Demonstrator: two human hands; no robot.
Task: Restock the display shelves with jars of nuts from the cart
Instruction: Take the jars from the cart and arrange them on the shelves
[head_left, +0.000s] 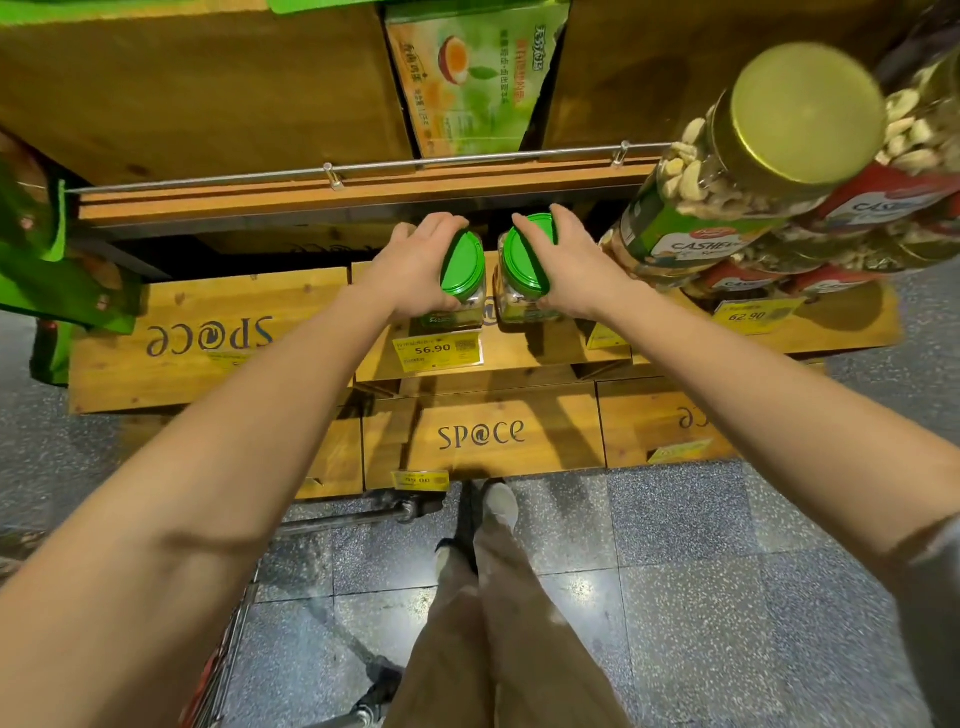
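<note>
Two clear jars of nuts with green lids stand side by side on the wooden crate shelf (524, 358), above a yellow 56.90 price tag. My left hand (415, 267) grips the left jar (461, 275) from its left side, fingers curled over the lid. My right hand (574, 265) grips the right jar (522, 270) from its right side in the same way. The two jars are almost touching. Only a metal edge of the cart (228, 649) shows, at the bottom left.
A stack of gold-lidded cashew jars (753, 171) rises close by at the right. A wooden ledge with a metal rail (363, 174) overhangs just behind the hands. Green packages (47, 249) hang at the left. Lower crates (483, 431) marked "sp@ce" and my legs are below.
</note>
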